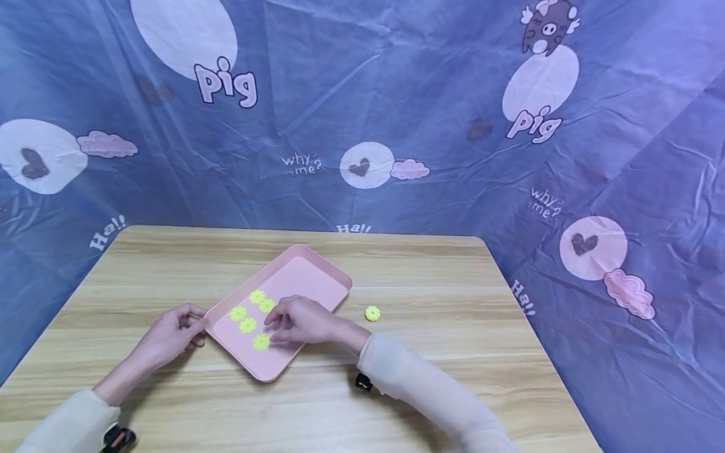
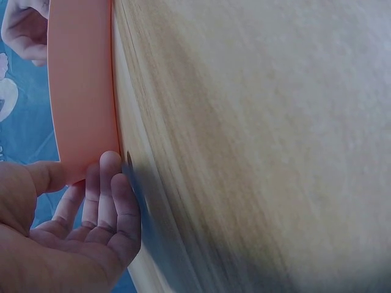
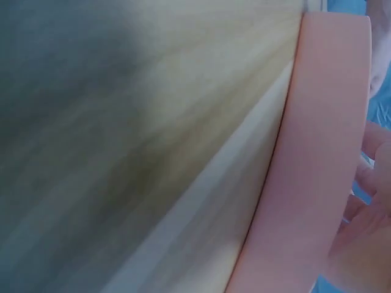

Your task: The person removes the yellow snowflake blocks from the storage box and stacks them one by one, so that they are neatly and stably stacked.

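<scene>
- "pig" (image 1: 225,82), twice, up high on the blue cloth (image 1: 351,94) behind the worktop (image 1: 442,302)
- "why me?" (image 1: 302,163), twice on that cloth, middle and right
- "Ha!!" (image 1: 107,232), three times, low on it, by the worktop's edges

a creased blue cloth (image 1: 317,107), printed with hearts (image 1: 360,167) and pink clouds (image 1: 409,169), hangs behind a wood-grain table (image 1: 442,277).

Head cam: bright, even; soft shadows on table (image 1: 306,415) under sleeves (image 1: 433,387). L wrist cam: dimmer, dark shadow beside L hand (image 2: 85,229). R wrist cam: dim, table soft-focus, darkest upper L.
</scene>
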`<state>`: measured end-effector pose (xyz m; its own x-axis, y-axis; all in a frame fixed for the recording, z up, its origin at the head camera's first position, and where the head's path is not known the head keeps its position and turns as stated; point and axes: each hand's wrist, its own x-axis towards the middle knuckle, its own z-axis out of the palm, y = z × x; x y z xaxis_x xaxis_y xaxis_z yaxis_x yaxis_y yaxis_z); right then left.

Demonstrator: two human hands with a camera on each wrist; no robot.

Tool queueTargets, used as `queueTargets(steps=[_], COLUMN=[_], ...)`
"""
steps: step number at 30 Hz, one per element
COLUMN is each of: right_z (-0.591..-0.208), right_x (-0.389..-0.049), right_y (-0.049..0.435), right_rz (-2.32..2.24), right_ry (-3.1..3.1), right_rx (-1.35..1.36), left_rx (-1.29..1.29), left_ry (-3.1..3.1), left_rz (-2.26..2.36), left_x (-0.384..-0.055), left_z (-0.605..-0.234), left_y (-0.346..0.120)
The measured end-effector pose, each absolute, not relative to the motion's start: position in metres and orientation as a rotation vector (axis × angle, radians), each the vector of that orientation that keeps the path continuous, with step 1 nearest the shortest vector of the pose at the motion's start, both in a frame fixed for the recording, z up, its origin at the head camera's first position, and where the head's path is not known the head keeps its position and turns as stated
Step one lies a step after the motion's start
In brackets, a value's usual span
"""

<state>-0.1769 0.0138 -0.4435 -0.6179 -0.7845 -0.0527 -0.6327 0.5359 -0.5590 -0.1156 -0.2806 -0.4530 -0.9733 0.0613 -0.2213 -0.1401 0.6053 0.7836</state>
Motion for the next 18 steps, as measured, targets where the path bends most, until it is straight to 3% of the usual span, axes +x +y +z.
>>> queueTargets(steps=[18], right_z=[-0.454], right_x=[-0.174], right_y=[-0.009], right_rz=[-0.462], right_ry=[2.538], right_rx=[-1.243], left_rx=[-0.048], left_ry=[2.603], left_rz=[1.305], left_x=[-0.117], left_z=[-0.455], left_y=[-0.282])
